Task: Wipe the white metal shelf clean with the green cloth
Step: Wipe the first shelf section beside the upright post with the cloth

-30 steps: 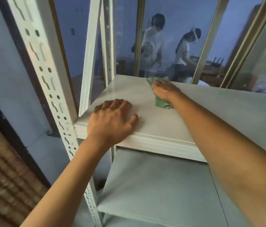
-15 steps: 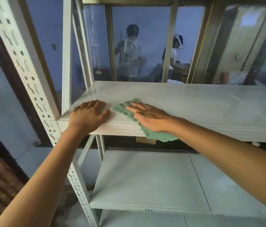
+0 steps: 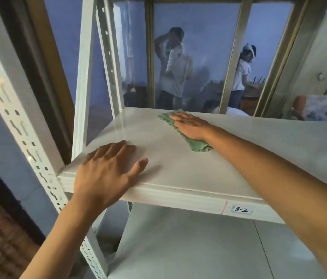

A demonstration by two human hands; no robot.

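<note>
The white metal shelf [image 3: 178,174] fills the middle of the view, its front lip carrying a small label. A green cloth [image 3: 165,118] lies folded on it near the back edge. My right hand [image 3: 191,125] presses flat on the cloth, fingers stretched out, covering its middle so only both ends show. My left hand [image 3: 106,174] rests palm-down on the shelf's front left corner, fingers spread, holding nothing.
A perforated white upright [image 3: 18,125] stands at the front left and another upright [image 3: 108,55] at the back left. A lower shelf [image 3: 188,244] lies beneath. Behind the rack is a glass partition [image 3: 194,57] with two people visible through it.
My right hand has pushed the cloth from the front edge away to the back of the shelf. The left hand has stayed on the front left corner.
</note>
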